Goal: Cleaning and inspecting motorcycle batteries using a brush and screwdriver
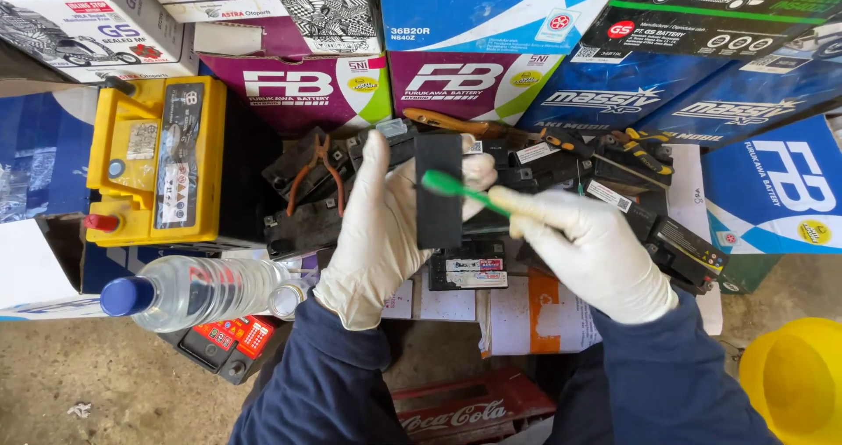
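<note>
My left hand [373, 230], in a white glove, grips a flat black rectangular plate [438, 201] and holds it upright in front of me. Gripped in my gloved right hand [589, 248] is a green toothbrush [456, 188], whose head rests against the top of the plate. Both sleeves are dark blue. Below the hands lies a small black battery [467, 266] with a label on top.
A yellow car battery [158, 160] stands at the left, a clear bottle with a blue cap [189, 291] lies in front of it. Pliers [317, 169], black battery parts and tools [645, 151] cover the back. Battery boxes [491, 24] are stacked behind. A yellow bucket [794, 379] sits low right.
</note>
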